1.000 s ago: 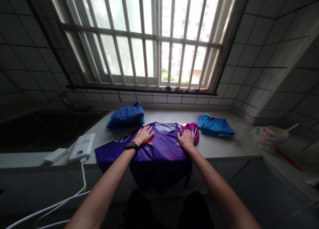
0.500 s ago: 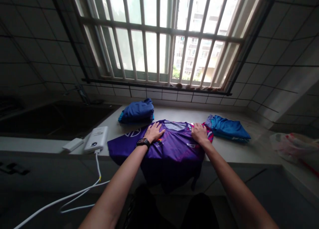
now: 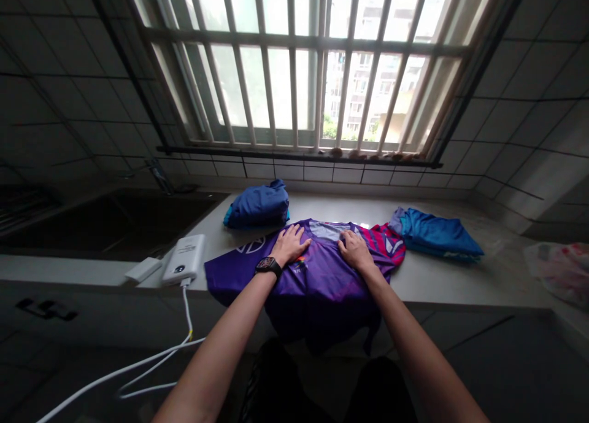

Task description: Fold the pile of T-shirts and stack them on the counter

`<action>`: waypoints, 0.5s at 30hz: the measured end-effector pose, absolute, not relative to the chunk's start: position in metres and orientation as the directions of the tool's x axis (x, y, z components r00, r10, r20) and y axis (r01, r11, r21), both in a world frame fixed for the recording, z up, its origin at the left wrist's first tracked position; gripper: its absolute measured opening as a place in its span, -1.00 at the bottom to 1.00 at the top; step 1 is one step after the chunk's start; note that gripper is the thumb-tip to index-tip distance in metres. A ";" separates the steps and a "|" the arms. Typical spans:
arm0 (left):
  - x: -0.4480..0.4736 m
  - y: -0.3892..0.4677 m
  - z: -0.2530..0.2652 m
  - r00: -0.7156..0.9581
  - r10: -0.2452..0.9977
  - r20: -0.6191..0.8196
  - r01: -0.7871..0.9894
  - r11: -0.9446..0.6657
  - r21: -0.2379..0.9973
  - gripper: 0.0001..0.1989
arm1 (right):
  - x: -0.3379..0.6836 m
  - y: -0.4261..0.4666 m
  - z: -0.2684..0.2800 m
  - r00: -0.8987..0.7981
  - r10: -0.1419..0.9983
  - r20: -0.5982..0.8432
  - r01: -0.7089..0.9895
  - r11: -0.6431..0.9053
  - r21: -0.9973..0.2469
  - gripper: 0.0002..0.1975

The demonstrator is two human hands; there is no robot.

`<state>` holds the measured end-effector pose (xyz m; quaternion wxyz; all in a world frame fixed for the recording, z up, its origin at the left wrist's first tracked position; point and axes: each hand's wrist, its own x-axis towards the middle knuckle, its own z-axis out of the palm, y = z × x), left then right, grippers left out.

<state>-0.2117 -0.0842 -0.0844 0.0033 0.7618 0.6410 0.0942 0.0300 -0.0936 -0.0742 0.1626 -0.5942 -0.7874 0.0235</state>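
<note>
My left hand (image 3: 289, 245) is lying on the purple shirt (image 3: 322, 285), fingers slightly spread, left of the collar (image 3: 323, 229)! My right hand (image 3: 355, 250) is touching the collar's right side, fingers bent; pinching or not, I can't tell. The shirt is draping over the near edge of the counter (image 3: 432, 282).

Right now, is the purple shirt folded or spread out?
The purple shirt is spread: sleeves out to both sides, lower part hanging over the edge of the counter.
</note>
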 end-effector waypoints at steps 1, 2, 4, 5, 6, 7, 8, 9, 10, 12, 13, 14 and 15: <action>-0.212 -0.084 -0.084 0.158 0.978 0.139 0.977 -0.175 0.124 -0.34 | 0.030 -0.094 -0.074 -0.240 0.940 0.244 0.925 0.298 -0.236 -0.57; -0.211 -0.084 -0.084 0.157 0.978 0.138 0.977 -0.174 0.124 -0.34 | 0.030 -0.094 -0.073 -0.241 0.936 0.258 0.922 0.303 -0.239 -0.60; -0.211 -0.086 -0.083 0.159 0.978 0.138 0.976 -0.177 0.127 -0.34 | 0.031 -0.095 -0.072 -0.243 0.929 0.277 0.920 0.312 -0.238 -0.64; -0.211 -0.086 -0.081 0.163 0.976 0.146 0.975 -0.182 0.130 -0.35 | 0.031 -0.096 -0.071 -0.245 0.927 0.284 0.920 0.315 -0.234 -0.66; -0.211 -0.087 -0.080 0.170 0.972 0.160 0.972 -0.192 0.133 -0.37 | 0.031 -0.097 -0.070 -0.248 0.925 0.287 0.920 0.317 -0.228 -0.67; -0.211 -0.088 -0.078 0.181 0.967 0.181 0.969 -0.207 0.138 -0.40 | 0.031 -0.098 -0.068 -0.250 0.924 0.288 0.922 0.319 -0.221 -0.69; -0.210 -0.090 -0.077 0.197 0.959 0.205 0.963 -0.228 0.144 -0.44 | 0.031 -0.099 -0.067 -0.252 0.924 0.287 0.923 0.319 -0.216 -0.69; -0.210 -0.091 -0.075 0.216 0.949 0.228 0.955 -0.254 0.152 -0.48 | 0.031 -0.099 -0.066 -0.253 0.925 0.283 0.924 0.317 -0.212 -0.70; -0.210 -0.092 -0.073 0.239 0.939 0.248 0.946 -0.283 0.158 -0.52 | 0.031 -0.100 -0.064 -0.254 0.926 0.279 0.925 0.317 -0.212 -0.70; -0.209 -0.095 -0.070 0.283 0.919 0.273 0.928 -0.335 0.164 -0.58 | 0.031 -0.101 -0.062 -0.258 0.928 0.269 0.922 0.319 -0.218 -0.69; -0.209 -0.096 -0.069 0.297 0.913 0.279 0.923 -0.349 0.162 -0.59 | 0.031 -0.101 -0.061 -0.258 0.929 0.265 0.920 0.320 -0.225 -0.69; -0.209 -0.097 -0.068 0.298 0.912 0.281 0.923 -0.350 0.159 -0.59 | 0.031 -0.102 -0.061 -0.253 0.930 0.266 0.919 0.317 -0.234 -0.69; -0.209 -0.098 -0.067 0.282 0.917 0.281 0.930 -0.333 0.155 -0.58 | 0.031 -0.102 -0.060 -0.236 0.932 0.274 0.921 0.304 -0.244 -0.68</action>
